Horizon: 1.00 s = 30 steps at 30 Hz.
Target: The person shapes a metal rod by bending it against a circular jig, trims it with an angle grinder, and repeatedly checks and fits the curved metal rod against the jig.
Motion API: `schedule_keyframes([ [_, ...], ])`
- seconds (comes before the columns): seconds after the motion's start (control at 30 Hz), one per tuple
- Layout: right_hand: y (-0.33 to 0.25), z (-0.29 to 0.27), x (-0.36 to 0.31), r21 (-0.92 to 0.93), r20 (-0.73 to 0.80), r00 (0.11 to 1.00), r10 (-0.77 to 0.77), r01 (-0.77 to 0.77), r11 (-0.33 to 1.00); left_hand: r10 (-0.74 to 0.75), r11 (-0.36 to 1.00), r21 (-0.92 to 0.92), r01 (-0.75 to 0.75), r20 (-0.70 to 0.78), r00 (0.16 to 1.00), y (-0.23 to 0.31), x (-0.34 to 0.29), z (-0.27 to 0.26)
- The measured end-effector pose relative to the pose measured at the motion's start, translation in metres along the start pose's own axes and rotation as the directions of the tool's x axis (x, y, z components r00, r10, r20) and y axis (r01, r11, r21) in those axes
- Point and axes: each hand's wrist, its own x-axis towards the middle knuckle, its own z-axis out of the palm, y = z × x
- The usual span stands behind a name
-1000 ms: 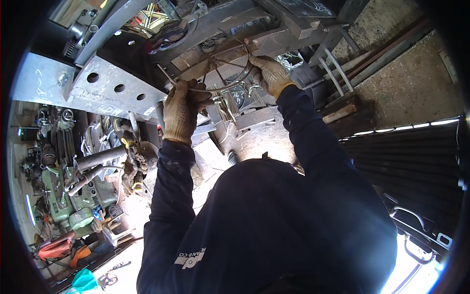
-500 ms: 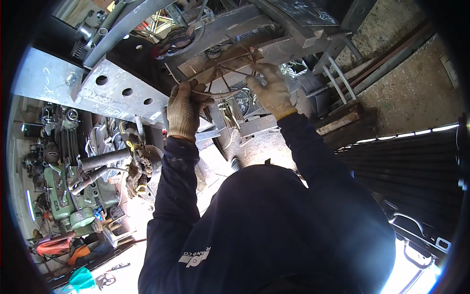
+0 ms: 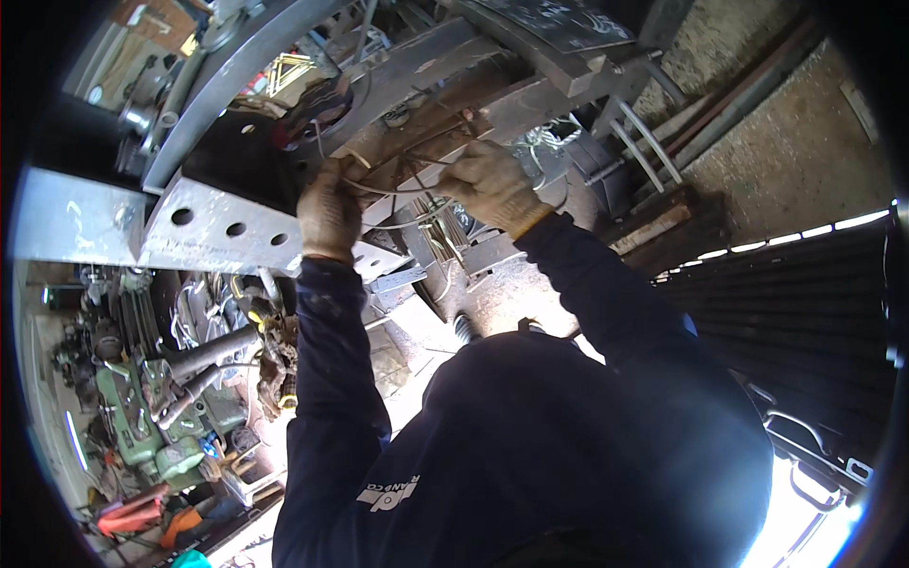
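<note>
A: Biggest first?
B: Grey steel frame of welded beams (image 3: 445,57) overhead, then the pale perforated steel plate (image 3: 227,227) with round holes at left. Both gloved hands are up at a tangle of thin grey wire (image 3: 407,185) under the frame.
A: Grips?
B: Left hand (image 3: 327,213) is fisted tight round one wire end; right hand (image 3: 492,185) is clenched on the other side of the loops. Wire is strung between them, touching the rusty brown bar (image 3: 426,123).
A: How far along?
B: My guess is midway: loops are formed and lie against the bar, but the ends are loose, not tied off.
A: Packages, labels, signs?
B: Brown cardboard-like piece (image 3: 156,19) at top left; white print on the dark navy sleeve (image 3: 388,494) at the bottom. Green machine (image 3: 142,426) and clutter at lower left; no labels readable there.
</note>
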Motion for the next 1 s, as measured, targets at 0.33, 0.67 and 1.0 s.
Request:
schedule_keyframes([
  [0.33, 0.024, 0.008, -0.038, 0.731, 0.095, 0.785, 0.613, -0.472, 0.492, -0.012, 0.999, -0.039, 0.013, 0.017, 1.0, -0.031, -0.066, 0.006],
  [0.67, 0.003, -0.009, -0.043, 0.853, 0.436, 0.729, 0.528, -0.522, 0.016, 0.039, 0.996, 0.074, -0.042, 0.05, 0.998, -0.029, -0.1, -0.013],
  [1.0, -0.035, -0.049, -0.092, 0.878, 0.255, 0.791, 0.556, -0.43, 0.211, 0.052, 0.982, 0.17, -0.078, 0.152, 0.987, -0.012, -0.145, 0.024],
])
